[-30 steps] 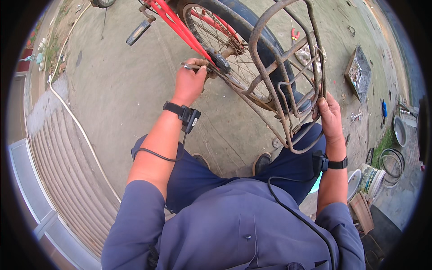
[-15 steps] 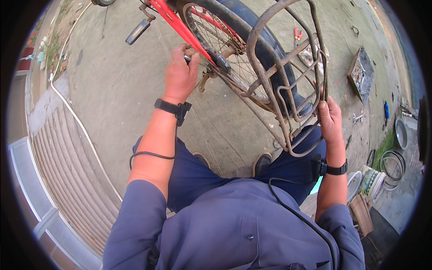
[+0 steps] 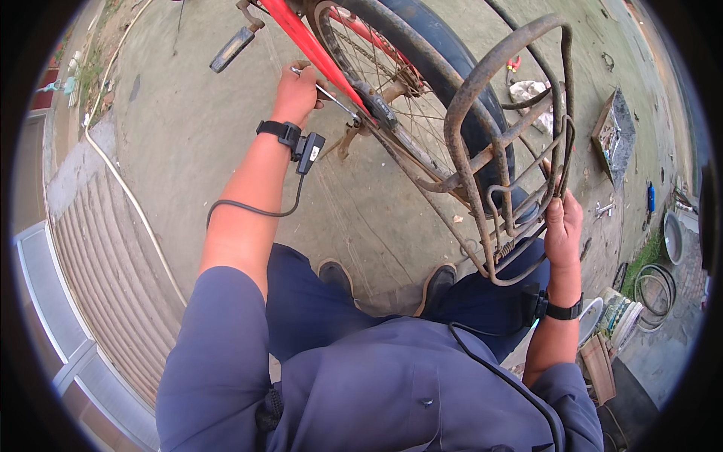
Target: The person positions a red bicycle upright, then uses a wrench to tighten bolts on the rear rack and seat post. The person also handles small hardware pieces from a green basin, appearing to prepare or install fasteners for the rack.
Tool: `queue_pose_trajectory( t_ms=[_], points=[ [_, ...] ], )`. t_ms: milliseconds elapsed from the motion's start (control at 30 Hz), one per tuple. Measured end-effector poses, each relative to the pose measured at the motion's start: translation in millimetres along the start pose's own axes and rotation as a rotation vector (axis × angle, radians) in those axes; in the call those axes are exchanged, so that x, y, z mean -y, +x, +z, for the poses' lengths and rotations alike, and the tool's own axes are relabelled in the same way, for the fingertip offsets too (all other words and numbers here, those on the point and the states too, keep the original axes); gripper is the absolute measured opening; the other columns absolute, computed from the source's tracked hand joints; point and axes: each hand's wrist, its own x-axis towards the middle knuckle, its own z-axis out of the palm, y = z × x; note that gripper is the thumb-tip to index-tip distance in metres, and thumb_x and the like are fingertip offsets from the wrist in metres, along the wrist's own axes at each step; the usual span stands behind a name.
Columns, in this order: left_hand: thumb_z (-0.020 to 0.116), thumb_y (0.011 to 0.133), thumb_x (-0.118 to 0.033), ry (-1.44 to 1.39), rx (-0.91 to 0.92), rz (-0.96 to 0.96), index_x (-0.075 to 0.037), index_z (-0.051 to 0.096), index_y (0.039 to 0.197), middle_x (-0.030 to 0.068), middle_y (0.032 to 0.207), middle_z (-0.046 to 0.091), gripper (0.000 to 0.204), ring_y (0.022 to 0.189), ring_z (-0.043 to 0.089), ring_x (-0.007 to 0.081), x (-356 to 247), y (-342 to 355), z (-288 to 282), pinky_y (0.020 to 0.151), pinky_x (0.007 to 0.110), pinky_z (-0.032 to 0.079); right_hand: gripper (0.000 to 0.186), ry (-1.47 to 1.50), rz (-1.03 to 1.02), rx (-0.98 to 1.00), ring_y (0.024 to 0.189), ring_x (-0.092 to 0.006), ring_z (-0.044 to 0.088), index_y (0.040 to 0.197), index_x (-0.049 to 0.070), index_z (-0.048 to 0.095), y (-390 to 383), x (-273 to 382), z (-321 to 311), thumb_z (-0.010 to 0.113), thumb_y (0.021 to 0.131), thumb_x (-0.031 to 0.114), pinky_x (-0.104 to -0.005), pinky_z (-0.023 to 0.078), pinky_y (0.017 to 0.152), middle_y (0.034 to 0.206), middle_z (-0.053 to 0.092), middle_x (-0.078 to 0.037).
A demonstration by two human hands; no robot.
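My left hand (image 3: 296, 96) is closed around a slim silver wrench (image 3: 340, 107). The wrench's far end meets the fittings by the rear hub, just below the red bicycle frame (image 3: 307, 41). My right hand (image 3: 563, 226) grips the rear corner of a rusty metal luggage rack (image 3: 454, 132). The rack sits over the rear wheel and its dark mudguard (image 3: 444, 49). Its thin stays run forward to the hub area near the wrench. A black pedal (image 3: 232, 49) sticks out left of the frame.
Red-handled pliers (image 3: 514, 65) and a pale rag (image 3: 533, 102) lie on the concrete beyond the wheel. Farther right are a metal tray of tools (image 3: 614, 135), a blue-handled tool (image 3: 651, 197), a basin (image 3: 673, 237) and coiled hose (image 3: 655, 297). A pale hose (image 3: 124, 184) crosses the left side.
The rack and wheel appear shifted right and slightly lower, with my right hand still on the rack. My left hand has turned, and the wrench now shows reaching to the hub fittings.
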Motion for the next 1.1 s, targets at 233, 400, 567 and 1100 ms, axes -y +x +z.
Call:
queue_pose_trajectory(
  t_ms=[233, 400, 567, 1100],
  points=[
    [0.055, 0.104, -0.034, 0.132, 0.048, -0.091, -0.001, 0.048, 0.123, 0.0087, 0.093, 0.071, 0.039, 0.069, 0.064, 0.0118, -2.1, -22.1, -22.9, 0.052, 0.025, 0.042, 0.063, 0.055, 0.022, 0.027, 0.077, -0.0076, 0.047, 0.142, -0.002, 0.053, -7.0, 1.8, -4.9, 0.058, 0.101, 0.046, -0.0225, 0.040, 0.069, 0.086, 0.053, 0.003],
    [0.055, 0.105, -0.025, -0.058, -0.009, -0.001, -0.001, 0.048, 0.117, 0.0111, 0.097, 0.068, 0.028, 0.069, 0.066, 0.0131, -14.6, -47.8, -31.6, 0.053, 0.024, 0.046, 0.059, 0.029, -0.004, 0.007, 0.076, -0.0087, 0.048, 0.136, -0.003, 0.057, -15.3, -2.7, -8.7, 0.058, 0.102, 0.045, -0.0238, 0.041, 0.069, 0.084, 0.053, 0.002],
    [0.058, 0.103, -0.016, 0.095, 0.021, 0.296, 0.000, 0.045, 0.110, 0.0114, 0.095, 0.067, 0.022, 0.070, 0.067, 0.0148, -18.4, -101.0, -15.2, 0.061, 0.026, 0.056, 0.057, 0.041, 0.012, -0.031, 0.076, -0.0099, 0.048, 0.130, -0.005, 0.060, -21.5, -4.2, -7.5, 0.057, 0.102, 0.045, -0.0256, 0.041, 0.069, 0.081, 0.054, 0.001],
    [0.064, 0.099, -0.013, 0.588, 0.055, 0.750, -0.002, 0.047, 0.107, 0.0106, 0.095, 0.068, 0.022, 0.074, 0.070, 0.0168, 6.2, -154.0, 11.2, 0.063, 0.029, 0.055, 0.056, 0.007, 0.009, -0.032, 0.078, -0.0092, 0.048, 0.129, -0.005, 0.061, -24.4, -2.9, -5.0, 0.058, 0.102, 0.043, -0.0255, 0.041, 0.070, 0.084, 0.055, 0.002]
  ],
)
